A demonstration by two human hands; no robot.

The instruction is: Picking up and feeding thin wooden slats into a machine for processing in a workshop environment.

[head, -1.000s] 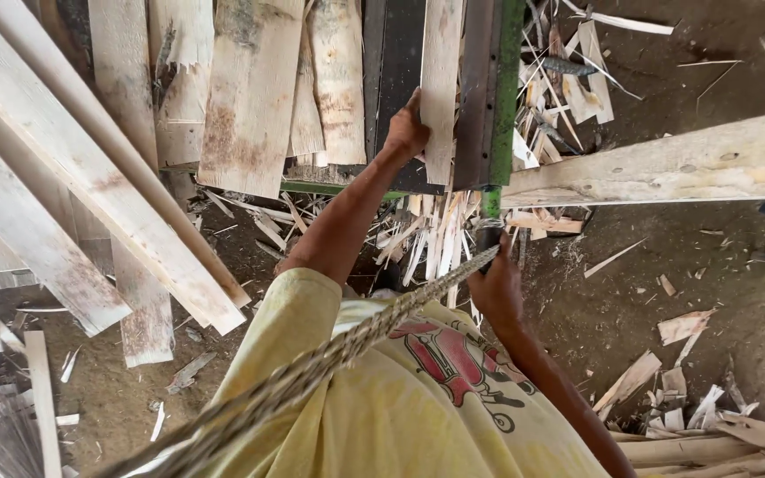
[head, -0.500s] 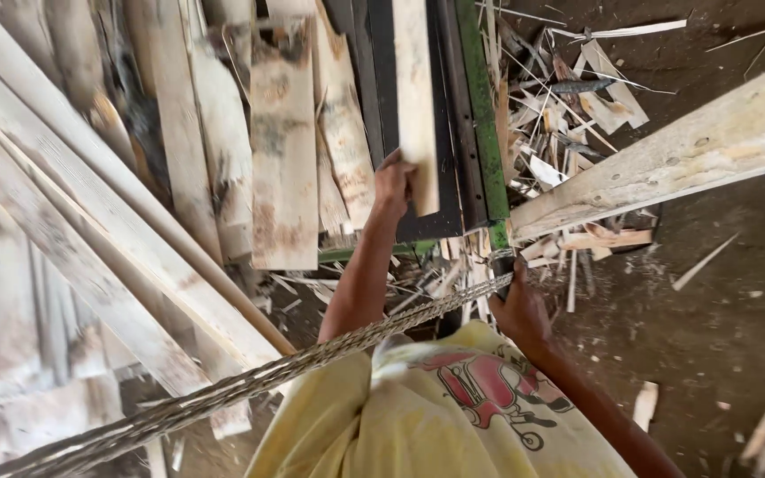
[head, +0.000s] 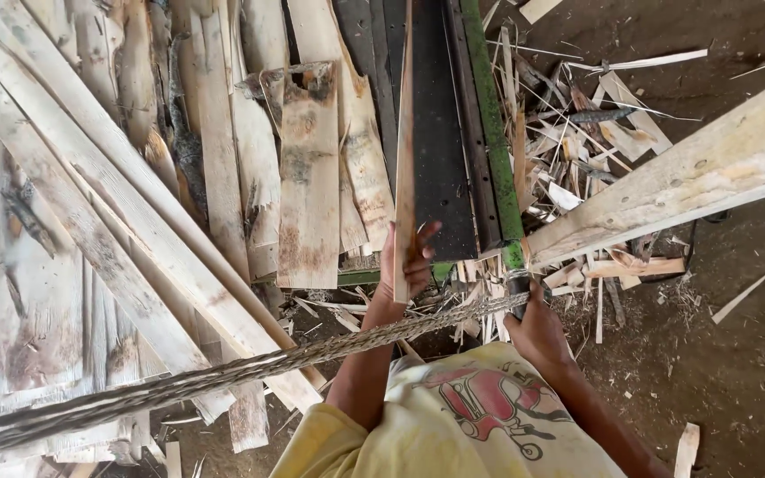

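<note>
Left hand [head: 407,263] pinches the near end of a thin pale plank [head: 405,150], standing on edge against the dark machine bed [head: 440,142]. Right hand [head: 537,332] wraps the green rail's [head: 489,133] end, beside the twisted rope [head: 250,372].

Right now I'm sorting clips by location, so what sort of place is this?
Probably a small sawmill or wood-cutting yard. Rough sawn planks lie piled up, offcuts and splinters litter the dirt floor, and the left hand holds a thin board on edge against a dark machine bed with a green rail.
</note>
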